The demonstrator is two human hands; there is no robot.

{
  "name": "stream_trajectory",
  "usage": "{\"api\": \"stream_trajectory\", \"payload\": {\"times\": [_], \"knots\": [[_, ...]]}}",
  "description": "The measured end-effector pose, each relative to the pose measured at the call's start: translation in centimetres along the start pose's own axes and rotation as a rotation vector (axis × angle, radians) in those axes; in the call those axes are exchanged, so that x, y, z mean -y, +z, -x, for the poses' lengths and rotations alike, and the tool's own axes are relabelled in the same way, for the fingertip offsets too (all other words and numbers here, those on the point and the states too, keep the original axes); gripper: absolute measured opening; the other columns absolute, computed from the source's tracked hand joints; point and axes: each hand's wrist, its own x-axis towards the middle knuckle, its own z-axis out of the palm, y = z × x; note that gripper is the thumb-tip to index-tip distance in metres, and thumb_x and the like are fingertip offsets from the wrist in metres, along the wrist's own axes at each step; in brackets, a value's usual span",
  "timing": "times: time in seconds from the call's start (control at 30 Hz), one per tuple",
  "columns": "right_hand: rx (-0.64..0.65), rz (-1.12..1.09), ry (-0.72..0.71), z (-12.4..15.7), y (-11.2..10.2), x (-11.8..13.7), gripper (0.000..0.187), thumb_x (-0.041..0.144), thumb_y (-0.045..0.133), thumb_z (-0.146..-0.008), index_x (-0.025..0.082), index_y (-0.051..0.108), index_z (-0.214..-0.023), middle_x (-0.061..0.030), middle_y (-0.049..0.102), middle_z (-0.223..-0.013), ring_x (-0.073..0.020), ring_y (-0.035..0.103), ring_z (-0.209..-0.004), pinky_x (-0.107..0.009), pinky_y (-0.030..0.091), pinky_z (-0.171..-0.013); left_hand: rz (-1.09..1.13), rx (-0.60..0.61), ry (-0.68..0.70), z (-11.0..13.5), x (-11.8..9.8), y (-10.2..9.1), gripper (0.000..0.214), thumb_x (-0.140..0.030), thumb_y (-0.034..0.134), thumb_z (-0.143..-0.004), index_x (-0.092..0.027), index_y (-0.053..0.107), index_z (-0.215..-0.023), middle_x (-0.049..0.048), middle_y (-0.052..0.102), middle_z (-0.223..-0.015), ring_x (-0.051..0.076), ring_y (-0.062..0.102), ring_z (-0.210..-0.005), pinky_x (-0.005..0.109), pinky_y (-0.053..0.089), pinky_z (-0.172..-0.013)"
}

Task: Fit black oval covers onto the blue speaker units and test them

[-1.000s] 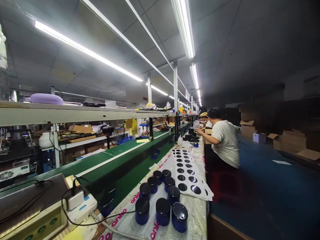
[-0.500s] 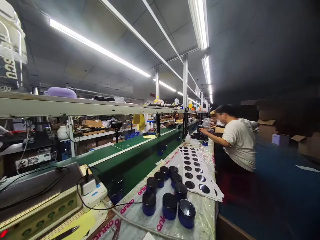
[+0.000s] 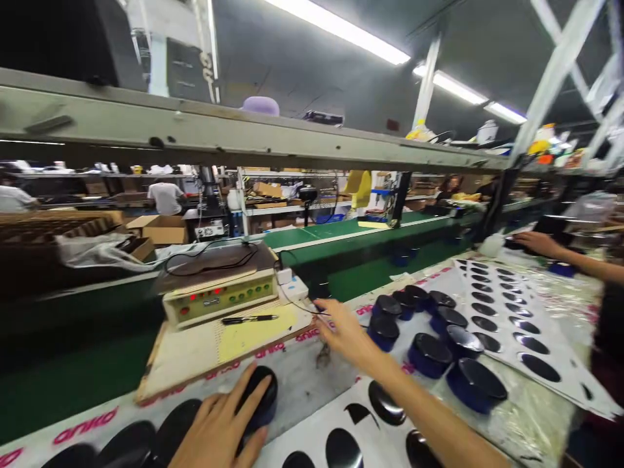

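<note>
My left hand is at the lower left, its fingers curled over a dark blue cylinder with a glossy black top. My right hand reaches across the bench with fingers stretched out, beside a thin black cable; I see nothing held in it. Several similar black-topped cylinders stand right of my right forearm. More dark round tops lie left of my left hand. Below my right forearm is a white sheet with black round stickers, partly covered by the arm.
Further sticker sheets lie at the right. A metal-cased device with lights stands behind a yellow notepad and pen. Beyond runs a green conveyor belt under a shelf. A co-worker's hand works at far right.
My view has swung left and down. Both my hands have come into view, the left on a cylinder. The device, notepad and nearer sticker sheet now show more fully.
</note>
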Motion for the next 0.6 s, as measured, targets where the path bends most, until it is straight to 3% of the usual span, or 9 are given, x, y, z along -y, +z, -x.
{"api": "stream_trajectory", "payload": {"times": [0.07,0.2,0.3,0.43,0.6], "knots": [[0.024,0.084,0.072,-2.9,-0.1,-1.7,0.034,0.031,0.057,-0.092,0.018,0.054,-0.123,-0.0093,0.054,-0.128,-0.0248,0.056,-0.111,-0.048,0.047,-0.092,0.026,0.043,0.002,0.0,0.2,-0.1,0.05,-0.04,0.04,-0.093,-0.034,0.035,-0.142,0.0063,0.031,-0.151,0.029,0.057,-0.118,0.046,0.045,-0.098],[0.079,0.257,0.266,-8.3,0.6,-3.9,0.037,0.032,0.058,-0.091,0.018,0.052,-0.126,-0.0096,0.053,-0.129,-0.0246,0.057,-0.109,-0.047,0.049,-0.089,0.021,-0.05,0.047,0.4,0.4,0.4,0.051,-0.04,0.039,-0.094,-0.034,0.032,-0.144,0.0086,0.03,-0.153,0.03,0.057,-0.117,0.05,0.044,-0.098],[0.147,0.339,0.422,-11.1,2.1,-4.6,0.035,0.032,0.057,-0.092,0.017,0.054,-0.123,-0.0091,0.056,-0.124,-0.0227,0.059,-0.103,-0.044,0.051,-0.085,0.004,-0.05,0.062,0.4,0.6,0.8,0.051,-0.041,0.039,-0.095,-0.035,0.031,-0.144,0.0078,0.028,-0.153,0.03,0.058,-0.116,0.049,0.046,-0.095],[0.219,0.392,0.577,-13.2,3.6,-4.9,0.034,0.032,0.057,-0.092,0.017,0.054,-0.122,-0.0088,0.057,-0.122,-0.0221,0.06,-0.101,-0.043,0.052,-0.083,-0.014,0.027,0.041,0.2,0.4,0.1,0.051,-0.038,0.038,-0.094,-0.032,0.032,-0.145,0.0085,0.025,-0.153,0.03,0.056,-0.119,0.048,0.045,-0.097],[0.269,0.403,0.714,-14.4,3.8,-5.0,0.034,0.032,0.057,-0.092,0.017,0.054,-0.122,-0.0087,0.057,-0.121,-0.0219,0.061,-0.101,-0.043,0.052,-0.083,-0.02,0.09,0.014,0.1,-0.1,-0.7,0.051,-0.038,0.036,-0.094,-0.029,0.031,-0.145,0.0101,0.026,-0.153,0.029,0.051,-0.125,0.049,0.041,-0.102]]}}
